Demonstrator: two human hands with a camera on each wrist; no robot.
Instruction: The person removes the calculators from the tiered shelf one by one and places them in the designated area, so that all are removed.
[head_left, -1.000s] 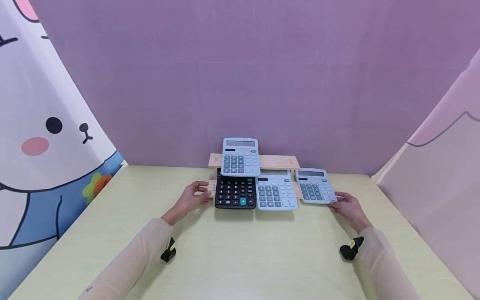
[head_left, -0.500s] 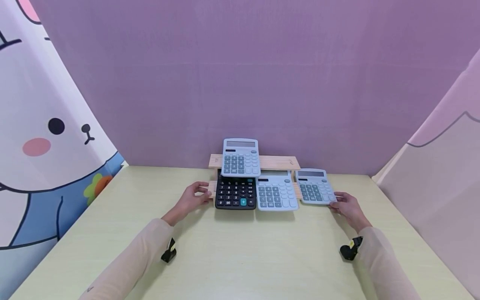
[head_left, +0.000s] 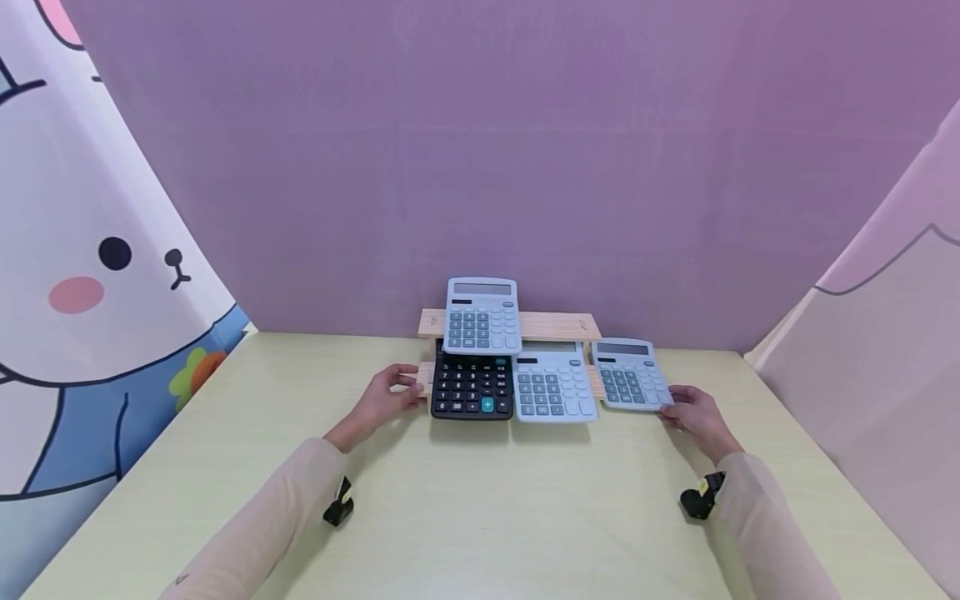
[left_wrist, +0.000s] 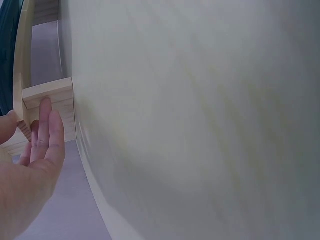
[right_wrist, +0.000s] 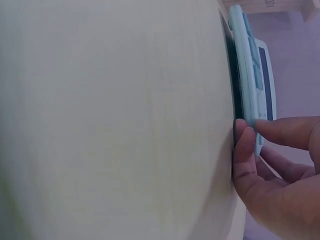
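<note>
Wooden rack: two-tiered stand (head_left: pixel 558 325) on the pale table (head_left: pixel 487 508), near the purple backdrop (head_left: pixel 480 167); its tiers probably serve to show the rear calculator above the front ones.
Upper tier: light-blue upper calculator (head_left: pixel 482 321) at the left, face tilted toward the person, presumably for easy reading.
Lower tier: black calculator (head_left: pixel 472 387) and light-blue lower calculator (head_left: pixel 555 392), side by side; the upper one hides part of the black one's top.
Left hand (head_left: pixel 381 402): thumb and fingers pinch the lower rail's left end, likely to steady the rack.
Right-end calculator (head_left: pixel 633 377): light blue, just beside the rack's right end; contact with the rack cannot be told.
Right hand (head_left: pixel 699 418): pinches that calculator's near right corner, thumb above, fingertips beneath; a corner hold seemingly chosen to leave the keys uncovered.
</note>
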